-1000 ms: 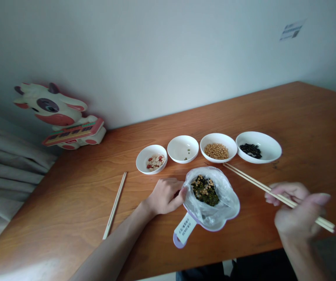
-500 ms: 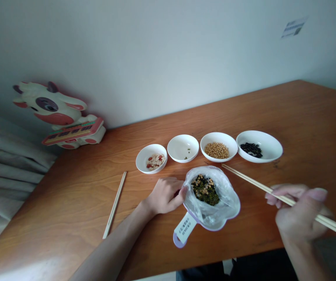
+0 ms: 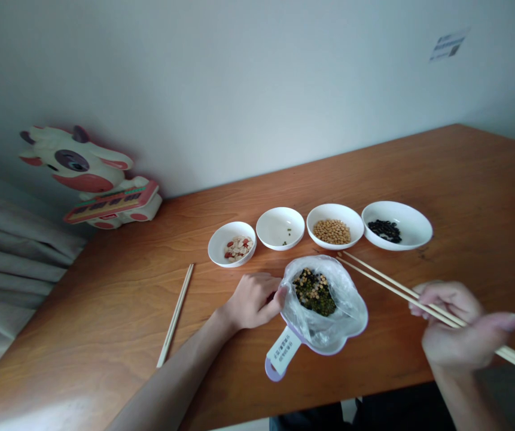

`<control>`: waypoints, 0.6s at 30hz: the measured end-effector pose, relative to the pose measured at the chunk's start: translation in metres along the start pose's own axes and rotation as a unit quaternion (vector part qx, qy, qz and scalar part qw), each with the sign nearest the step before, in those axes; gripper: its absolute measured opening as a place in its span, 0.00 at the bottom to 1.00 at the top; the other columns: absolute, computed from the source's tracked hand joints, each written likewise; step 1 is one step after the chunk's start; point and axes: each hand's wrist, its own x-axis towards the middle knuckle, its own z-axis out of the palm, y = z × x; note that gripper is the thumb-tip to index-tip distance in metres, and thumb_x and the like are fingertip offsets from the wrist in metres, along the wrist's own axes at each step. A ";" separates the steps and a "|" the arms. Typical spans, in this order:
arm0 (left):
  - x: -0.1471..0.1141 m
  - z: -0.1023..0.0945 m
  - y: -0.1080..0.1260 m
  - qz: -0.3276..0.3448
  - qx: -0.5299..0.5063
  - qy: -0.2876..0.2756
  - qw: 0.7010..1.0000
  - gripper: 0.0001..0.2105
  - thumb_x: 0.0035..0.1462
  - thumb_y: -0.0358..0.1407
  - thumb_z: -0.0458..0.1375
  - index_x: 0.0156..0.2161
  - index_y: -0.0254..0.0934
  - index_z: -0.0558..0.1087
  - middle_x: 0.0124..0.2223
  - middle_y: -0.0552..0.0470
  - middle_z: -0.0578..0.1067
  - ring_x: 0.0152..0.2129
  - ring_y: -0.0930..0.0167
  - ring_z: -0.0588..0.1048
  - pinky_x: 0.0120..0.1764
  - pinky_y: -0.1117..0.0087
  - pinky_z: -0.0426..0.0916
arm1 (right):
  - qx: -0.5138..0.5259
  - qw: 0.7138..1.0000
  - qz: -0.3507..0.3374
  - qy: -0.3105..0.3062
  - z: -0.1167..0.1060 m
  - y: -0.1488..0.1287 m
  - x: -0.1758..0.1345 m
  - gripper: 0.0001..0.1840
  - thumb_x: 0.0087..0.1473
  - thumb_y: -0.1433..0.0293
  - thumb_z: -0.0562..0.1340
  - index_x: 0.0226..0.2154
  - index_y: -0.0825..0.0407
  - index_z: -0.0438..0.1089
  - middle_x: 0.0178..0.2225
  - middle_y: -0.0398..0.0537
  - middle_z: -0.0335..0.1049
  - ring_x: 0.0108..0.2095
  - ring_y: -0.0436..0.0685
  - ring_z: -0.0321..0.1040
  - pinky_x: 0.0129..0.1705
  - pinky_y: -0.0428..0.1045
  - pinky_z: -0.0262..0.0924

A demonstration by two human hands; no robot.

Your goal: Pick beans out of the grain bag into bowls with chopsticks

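My left hand (image 3: 256,299) pinches the left rim of a lavender bowl (image 3: 331,351) lined with a clear plastic bag (image 3: 347,311). Inside lie mixed beans (image 3: 314,292): green, dark and some yellow ones on top. A labelled handle (image 3: 284,351) points toward me. Wooden chopsticks (image 3: 385,283) are gripped in my right hand (image 3: 452,326), thumb lifted, with their tips slightly apart. Those tips are over the table between the lavender bowl and the white bowl of soybeans (image 3: 331,231). A small yellowish speck, perhaps a soybean, shows at the tips.
Other white bowls hold pale and reddish nut pieces (image 3: 238,248), a few green beans (image 3: 289,230) and black beans (image 3: 385,230). Another pair of chopsticks (image 3: 175,314) lies left of my forearm. A toy cow with a keyboard (image 3: 100,179) stands against the wall at back left.
The chopsticks in my right hand have spread from nearly together to apart at the tips, and my right thumb has lifted outward. My left hand and the lavender bowl stay put.
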 end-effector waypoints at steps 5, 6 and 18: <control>0.000 -0.001 0.000 0.000 0.008 0.002 1.000 0.21 0.76 0.42 0.42 0.31 0.37 0.66 0.28 0.50 0.72 0.26 0.70 0.68 0.33 0.66 0.59 | -0.028 0.999 0.000 -0.037 -0.001 -0.002 -0.002 0.52 0.51 0.26 0.32 0.19 0.49 0.68 0.19 0.49 0.66 0.21 0.57 0.65 0.24 0.53 0.58; 0.000 -0.001 0.000 0.001 0.009 0.001 1.000 0.21 0.76 0.42 0.42 0.31 0.37 0.66 0.28 0.50 0.72 0.26 0.70 0.68 0.33 0.66 0.59 | -0.032 0.999 0.003 -0.038 -0.001 -0.003 -0.003 0.52 0.52 0.26 0.33 0.19 0.49 0.67 0.20 0.49 0.66 0.22 0.57 0.65 0.23 0.53 0.57; -0.001 0.001 -0.001 0.000 0.010 0.002 1.000 0.20 0.76 0.41 0.43 0.31 0.38 0.65 0.28 0.51 0.72 0.26 0.70 0.67 0.33 0.66 0.59 | -0.022 0.998 -0.035 0.042 0.003 -0.009 -0.009 0.48 0.63 0.35 0.35 0.17 0.50 0.69 0.16 0.50 0.66 0.18 0.57 0.66 0.21 0.52 0.54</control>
